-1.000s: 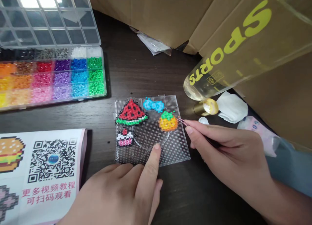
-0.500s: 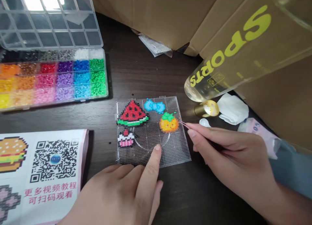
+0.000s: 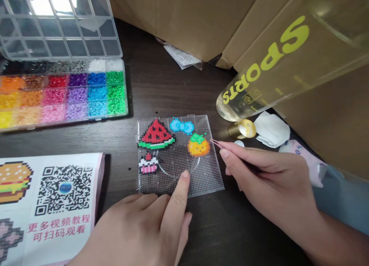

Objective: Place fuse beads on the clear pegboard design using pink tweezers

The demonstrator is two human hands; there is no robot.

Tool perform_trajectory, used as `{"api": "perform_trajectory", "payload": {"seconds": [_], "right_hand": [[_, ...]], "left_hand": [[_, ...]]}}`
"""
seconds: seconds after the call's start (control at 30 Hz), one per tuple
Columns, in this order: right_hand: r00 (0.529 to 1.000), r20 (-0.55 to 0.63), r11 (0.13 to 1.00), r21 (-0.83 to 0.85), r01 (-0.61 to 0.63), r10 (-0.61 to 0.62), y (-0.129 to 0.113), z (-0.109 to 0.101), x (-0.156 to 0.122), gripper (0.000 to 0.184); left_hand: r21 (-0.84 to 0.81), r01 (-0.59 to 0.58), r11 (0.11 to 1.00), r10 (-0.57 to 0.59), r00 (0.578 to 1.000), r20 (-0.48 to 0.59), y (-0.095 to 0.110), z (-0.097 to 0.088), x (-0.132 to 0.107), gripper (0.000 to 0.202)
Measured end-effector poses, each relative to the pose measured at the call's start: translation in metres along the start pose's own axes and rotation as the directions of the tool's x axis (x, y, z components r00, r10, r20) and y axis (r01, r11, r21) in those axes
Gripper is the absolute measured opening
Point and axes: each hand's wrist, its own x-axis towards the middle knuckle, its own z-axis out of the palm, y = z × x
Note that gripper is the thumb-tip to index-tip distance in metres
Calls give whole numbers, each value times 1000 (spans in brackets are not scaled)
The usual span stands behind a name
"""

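A clear pegboard (image 3: 173, 185) lies flat on the dark table, bearing bead figures: a watermelon slice (image 3: 156, 134), a blue bow (image 3: 182, 125), an orange fruit with green leaves (image 3: 198, 145) and a pink-and-white cupcake (image 3: 148, 164). My left hand (image 3: 155, 223) rests at the board's near edge, its index finger stretched out and touching the surface, with nothing held. Pink tweezers (image 3: 216, 143) are pinched in my right hand (image 3: 259, 177). Their tips are at the board's right edge, beside the orange fruit; whether a bead is between them is too small to tell.
To the left is an open compartment box (image 3: 125, 89) of coloured beads, above a pattern sheet (image 3: 72, 235). A bottle lettered SPORTS (image 3: 259, 77) leans at the right, near a small gold container (image 3: 242, 128), a white tissue (image 3: 272, 129) and cardboard (image 3: 178, 20) behind.
My right hand and the tweezers have shifted slightly left and up along the board's right edge. The left hand stays in place. The view has moved a little.
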Motion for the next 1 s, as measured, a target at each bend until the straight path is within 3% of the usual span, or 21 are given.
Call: {"api": "perform_trajectory", "payload": {"seconds": [0.1, 0.27, 0.57, 0.73, 0.9, 1.0], "right_hand": [[1000, 7, 1000, -7, -7, 7, 0, 0, 2, 25], [1000, 16, 1000, -10, -19, 19, 1, 0, 4, 25], [999, -19, 999, 11, -47, 47, 5, -1, 0, 26], [999, 8, 999, -13, -44, 44, 4, 0, 2, 25], [1000, 16, 1000, -13, -25, 26, 3, -1, 4, 26], [1000, 11, 1000, -19, -16, 16, 3, -1, 4, 26]], "left_hand": [[4, 11, 1000, -11, 999, -38, 0, 1, -1, 40], [-2, 18, 1000, -18, 999, 32, 1, -5, 3, 39], [-17, 13, 1000, -13, 999, -43, -1, 0, -1, 39], [-18, 11, 1000, -11, 1000, 28, 0, 0, -2, 39], [7, 7, 1000, -7, 1000, -17, -1, -2, 0, 39], [17, 3, 1000, -3, 1000, 17, 0, -5, 4, 39]]}}
